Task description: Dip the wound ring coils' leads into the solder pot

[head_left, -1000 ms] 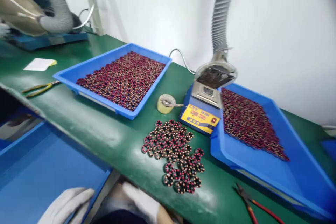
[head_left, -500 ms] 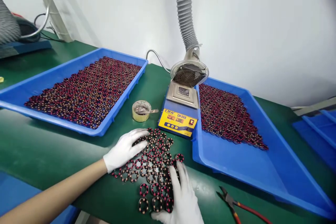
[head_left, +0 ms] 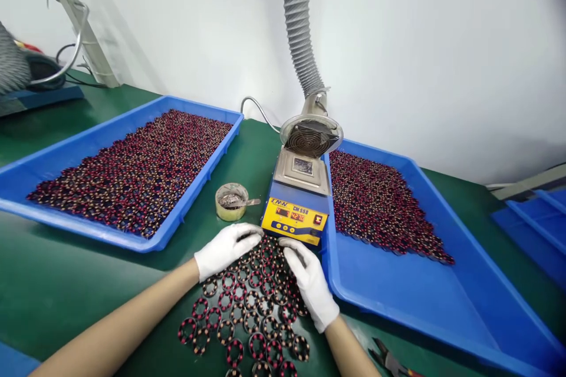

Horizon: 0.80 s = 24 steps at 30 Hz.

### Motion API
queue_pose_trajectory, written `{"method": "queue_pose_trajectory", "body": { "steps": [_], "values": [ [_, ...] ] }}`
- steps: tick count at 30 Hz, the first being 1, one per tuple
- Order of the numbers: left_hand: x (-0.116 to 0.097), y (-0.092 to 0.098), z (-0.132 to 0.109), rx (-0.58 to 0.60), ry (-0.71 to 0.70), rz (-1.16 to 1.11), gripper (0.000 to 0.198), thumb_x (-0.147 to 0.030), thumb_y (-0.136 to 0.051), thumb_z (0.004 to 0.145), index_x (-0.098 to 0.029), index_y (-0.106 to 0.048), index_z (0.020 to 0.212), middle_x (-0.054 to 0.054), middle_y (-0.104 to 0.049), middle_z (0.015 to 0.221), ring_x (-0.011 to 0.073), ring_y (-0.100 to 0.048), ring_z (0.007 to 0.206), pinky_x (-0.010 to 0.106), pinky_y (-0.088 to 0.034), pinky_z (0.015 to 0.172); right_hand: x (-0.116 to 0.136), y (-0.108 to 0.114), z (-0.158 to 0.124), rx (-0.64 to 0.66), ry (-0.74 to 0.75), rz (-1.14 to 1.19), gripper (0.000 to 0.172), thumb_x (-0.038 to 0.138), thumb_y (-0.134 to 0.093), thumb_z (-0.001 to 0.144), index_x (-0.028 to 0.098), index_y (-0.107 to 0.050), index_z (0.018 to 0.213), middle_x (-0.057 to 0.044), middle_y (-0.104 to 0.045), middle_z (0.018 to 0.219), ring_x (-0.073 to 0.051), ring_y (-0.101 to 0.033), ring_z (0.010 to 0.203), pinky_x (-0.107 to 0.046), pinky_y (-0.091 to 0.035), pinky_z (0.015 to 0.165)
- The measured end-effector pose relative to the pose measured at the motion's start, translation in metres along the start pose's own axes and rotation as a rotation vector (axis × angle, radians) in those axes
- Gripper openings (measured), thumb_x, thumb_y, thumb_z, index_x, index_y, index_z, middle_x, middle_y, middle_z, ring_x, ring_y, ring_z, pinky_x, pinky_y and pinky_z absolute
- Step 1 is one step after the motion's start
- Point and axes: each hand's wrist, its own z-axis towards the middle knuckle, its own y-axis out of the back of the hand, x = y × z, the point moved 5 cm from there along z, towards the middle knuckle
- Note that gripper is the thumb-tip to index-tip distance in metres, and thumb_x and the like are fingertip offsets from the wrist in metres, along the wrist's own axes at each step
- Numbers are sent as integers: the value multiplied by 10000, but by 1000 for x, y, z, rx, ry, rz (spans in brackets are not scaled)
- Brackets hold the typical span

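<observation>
A loose spread of small black rings (head_left: pixel 252 300) with red and copper-coloured segments lies on the green table in front of me. My white-gloved left hand (head_left: pixel 230 250) rests at the far left edge of the spread, fingers stretched forward and thumb apart. On the opposite side, my gloved right hand (head_left: pixel 309 283) curves along the right edge, fingers apart and tips near the front of the solder pot (head_left: pixel 294 221). Both hands touch or nearly touch the outer rings; neither grips one visibly. Some rings beneath the fingers are hidden.
Blue trays of similar rings stand at left (head_left: pixel 161 244) and right (head_left: pixel 375 294). A tape-roll cup (head_left: pixel 232 203) with a flat metal tool sits left of the pot. Above hangs a fume hose (head_left: pixel 300 29). Red-handled cutters (head_left: pixel 389 359) lie near the right tray.
My right hand has moved forward from the near right side of the rings to their far end. My left hand has shifted slightly toward it. The view has tilted a little.
</observation>
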Motion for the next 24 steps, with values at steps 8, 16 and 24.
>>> {"method": "queue_pose_trajectory", "body": {
  "steps": [8,16,24],
  "values": [
    [-7,-18,-10,39,-31,-59,290,-375,-441,919,-207,-644,1042,35,-687,1087,198,-614,1009,309,-460,934,10,3,4,101,42,71,214,377,-582,829,200,-687,887,-85,-716,981,-238,-659,944,-377,-520,880],
    [-11,-19,-15,134,-10,-211,386,-374,-403,928,-192,-577,1221,38,-607,1286,193,-542,1192,322,-394,1051,4,1,3,231,36,84,205,368,-568,850,207,-682,905,-75,-709,1009,-224,-650,965,-369,-497,911],
    [-6,-9,-12,-16,49,-244,321,-376,-530,834,-156,-722,967,69,-686,1165,242,-623,1087,355,-481,971,12,-1,0,237,92,-63,244,351,-520,874,203,-658,1010,-84,-680,1098,-228,-626,1041,-392,-483,952]
  ]
}}
